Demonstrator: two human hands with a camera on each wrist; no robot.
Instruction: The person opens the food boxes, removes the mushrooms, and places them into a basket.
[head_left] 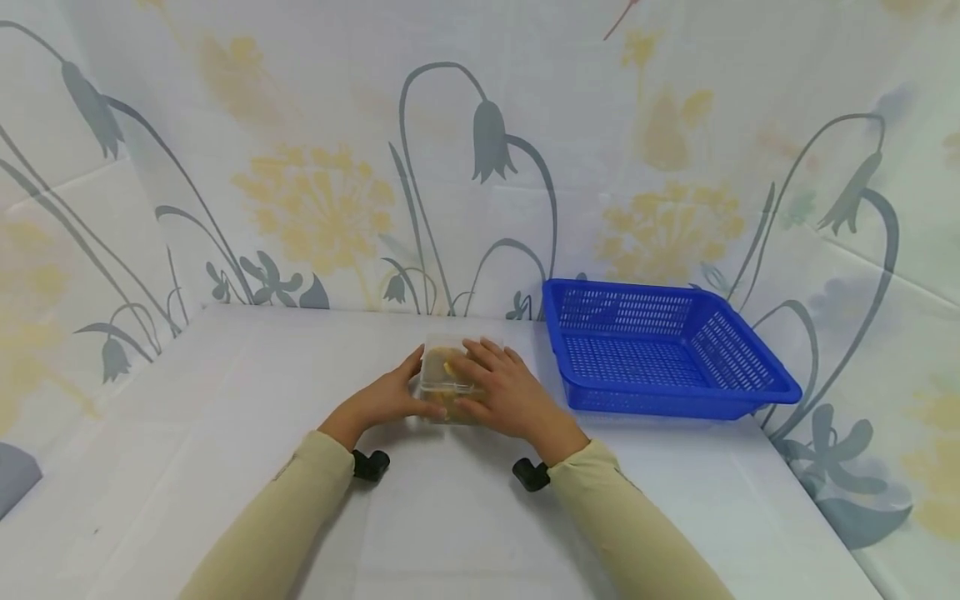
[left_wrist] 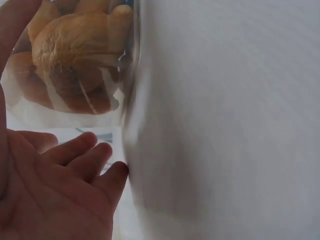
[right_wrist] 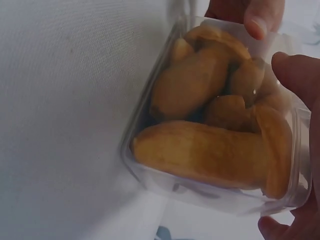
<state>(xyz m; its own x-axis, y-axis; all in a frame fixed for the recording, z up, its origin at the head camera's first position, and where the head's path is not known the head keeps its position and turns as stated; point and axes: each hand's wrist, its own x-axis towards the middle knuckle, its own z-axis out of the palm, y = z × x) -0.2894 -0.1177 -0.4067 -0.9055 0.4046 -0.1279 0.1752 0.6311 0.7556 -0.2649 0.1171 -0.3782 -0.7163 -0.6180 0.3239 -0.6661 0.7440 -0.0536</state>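
Observation:
A clear plastic box (head_left: 442,377) of tan-brown mushrooms (right_wrist: 200,152) stands on the white table. The left hand (head_left: 387,397) holds the box's left side, its thumb at the front and a finger at the back corner; in the left wrist view its other fingers (left_wrist: 82,157) spread beside the box, apart from it. From the right, the right hand (head_left: 510,392) reaches over the lid with its fingers across the top and its thumb on the front face. Part of the lid is hidden under that hand.
A blue perforated plastic basket (head_left: 678,400) stands right of the box, near the back of the table (head_left: 225,400). Behind it hangs a white cloth (head_left: 337,75) with a flower print. A grey object (head_left: 17,479) shows at the left edge.

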